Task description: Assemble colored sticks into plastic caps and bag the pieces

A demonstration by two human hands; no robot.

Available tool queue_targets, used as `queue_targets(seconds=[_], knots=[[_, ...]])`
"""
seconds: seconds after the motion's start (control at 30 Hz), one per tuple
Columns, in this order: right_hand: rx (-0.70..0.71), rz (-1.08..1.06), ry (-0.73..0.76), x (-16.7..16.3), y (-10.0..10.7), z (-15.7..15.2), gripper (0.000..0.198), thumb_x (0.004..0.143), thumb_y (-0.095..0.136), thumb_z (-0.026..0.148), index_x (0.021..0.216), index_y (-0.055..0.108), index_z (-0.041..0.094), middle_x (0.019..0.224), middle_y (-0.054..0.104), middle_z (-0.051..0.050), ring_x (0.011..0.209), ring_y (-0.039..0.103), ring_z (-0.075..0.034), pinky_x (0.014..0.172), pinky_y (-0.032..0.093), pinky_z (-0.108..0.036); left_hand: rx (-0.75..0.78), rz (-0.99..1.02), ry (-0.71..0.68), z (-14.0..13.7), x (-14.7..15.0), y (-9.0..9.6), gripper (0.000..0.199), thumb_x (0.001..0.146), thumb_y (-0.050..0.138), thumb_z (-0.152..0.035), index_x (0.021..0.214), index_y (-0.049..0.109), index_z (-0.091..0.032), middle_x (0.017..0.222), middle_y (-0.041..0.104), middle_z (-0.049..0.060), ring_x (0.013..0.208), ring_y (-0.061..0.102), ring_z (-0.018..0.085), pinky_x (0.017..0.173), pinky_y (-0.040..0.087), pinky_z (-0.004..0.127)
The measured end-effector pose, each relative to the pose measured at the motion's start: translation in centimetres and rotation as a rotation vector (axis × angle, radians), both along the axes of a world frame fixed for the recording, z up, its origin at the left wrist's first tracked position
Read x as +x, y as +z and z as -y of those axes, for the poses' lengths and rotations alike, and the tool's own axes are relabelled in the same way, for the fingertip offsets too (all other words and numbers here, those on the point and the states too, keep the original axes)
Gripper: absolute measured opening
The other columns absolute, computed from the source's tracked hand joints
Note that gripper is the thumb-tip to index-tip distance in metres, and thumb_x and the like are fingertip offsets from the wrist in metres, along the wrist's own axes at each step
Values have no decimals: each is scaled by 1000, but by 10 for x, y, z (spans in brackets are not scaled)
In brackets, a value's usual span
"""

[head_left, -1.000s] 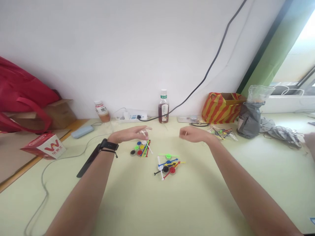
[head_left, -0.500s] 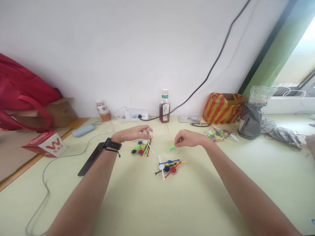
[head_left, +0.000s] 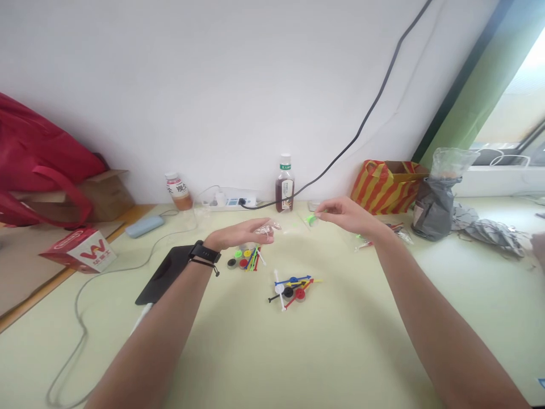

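Observation:
My left hand (head_left: pixel 240 233) is closed on a crumpled clear plastic bag (head_left: pixel 268 227), above a group of round colored discs (head_left: pixel 243 263) and plastic arrows (head_left: pixel 254 258). Between the pinched fingers of my right hand (head_left: pixel 340 213) is a bright green plastic spinner piece (head_left: pixel 312 218), slightly blurred, raised over the table. Nearer to me lies a cluster of spinners with arrows: a white spinner (head_left: pixel 279 289), a blue spinner (head_left: pixel 293 280), a black spinner (head_left: pixel 288 292) and a red spinner (head_left: pixel 300 294), with yellow arrows among them.
A dark bottle (head_left: pixel 285 184) and a power strip (head_left: pixel 238 201) stand by the wall. Bagged colored parts (head_left: pixel 400 232) lie partly behind my right wrist. A striped bag (head_left: pixel 385 187) is at right; a black tablet-like device (head_left: pixel 166 275) and red-white box (head_left: pixel 79 250) are at left.
My right hand has moved up and away to the right, lifting the green spinner piece from near the table. My left hand has shifted right with the plastic bag.

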State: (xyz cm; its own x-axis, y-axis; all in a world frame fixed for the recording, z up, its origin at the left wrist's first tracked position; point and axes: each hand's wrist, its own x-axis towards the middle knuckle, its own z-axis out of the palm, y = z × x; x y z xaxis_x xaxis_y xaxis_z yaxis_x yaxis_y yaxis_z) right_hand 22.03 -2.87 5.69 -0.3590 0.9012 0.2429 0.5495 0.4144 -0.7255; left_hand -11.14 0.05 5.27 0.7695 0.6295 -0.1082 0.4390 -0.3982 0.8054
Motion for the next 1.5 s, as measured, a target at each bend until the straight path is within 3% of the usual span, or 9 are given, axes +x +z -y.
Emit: queue_targets(seconds=[0.47,0.7,0.83,0.93,1.03,1.13,1.23,1.37,1.5], knots=[[213,41,-57,-29,-3,2,22,89,63,34,99,77,21,96,77,-5,76,64,-18,70,51,-31,-250,140,-93,0,23,-22,59,91,68,-49,144,54,-25,123,62,9,118,55,27,98,45,37],[216,-34,-67,-30,-3,2,23,91,64,39,94,76,20,97,79,-6,88,70,-22,82,54,-35,-357,210,-106,-3,23,-29,64,94,63,-51,150,50,-25,126,65,12,105,59,23,93,45,36],[268,-35,-124,-29,3,6,37,96,57,51,90,75,19,91,77,-6,82,66,-20,75,51,-33,-407,251,-71,-3,23,-32,62,94,62,-50,149,53,-24,130,63,13,107,60,23,92,45,35],[214,7,-93,-28,9,11,48,96,54,61,83,74,19,77,72,-4,64,56,-15,58,42,-28,-443,244,-37,-3,23,-34,59,94,62,-50,148,54,-26,140,58,11,117,59,25,95,45,35],[88,62,24,-26,13,16,43,85,69,63,88,76,20,72,68,-1,54,49,-11,49,34,-26,-452,263,-20,-3,23,-34,58,94,62,-50,146,55,-26,137,61,11,122,58,27,98,44,36],[-43,42,139,-23,12,17,39,77,79,54,100,74,23,78,72,-1,58,56,-13,49,39,-25,-473,306,-11,-2,22,-33,60,92,64,-50,146,55,-26,130,65,11,119,59,27,100,42,36],[-98,-39,172,-23,9,15,33,81,76,44,105,70,23,86,74,-3,62,62,-14,52,50,-27,-563,359,32,-3,24,-34,64,93,59,-61,145,56,-24,125,67,12,107,62,25,89,45,33],[61,-126,93,-31,4,11,27,87,68,34,110,67,21,91,72,-5,69,67,-17,62,56,-31,-789,353,113,-6,33,-41,80,90,43,-81,137,60,-18,106,71,15,72,56,18,64,41,30],[262,-186,10,-37,1,8,27,91,64,30,117,65,23,95,73,-5,89,70,-21,85,57,-37,-939,394,116,-6,46,-48,75,92,47,-76,123,67,-11,90,69,13,64,52,15,54,36,27]])
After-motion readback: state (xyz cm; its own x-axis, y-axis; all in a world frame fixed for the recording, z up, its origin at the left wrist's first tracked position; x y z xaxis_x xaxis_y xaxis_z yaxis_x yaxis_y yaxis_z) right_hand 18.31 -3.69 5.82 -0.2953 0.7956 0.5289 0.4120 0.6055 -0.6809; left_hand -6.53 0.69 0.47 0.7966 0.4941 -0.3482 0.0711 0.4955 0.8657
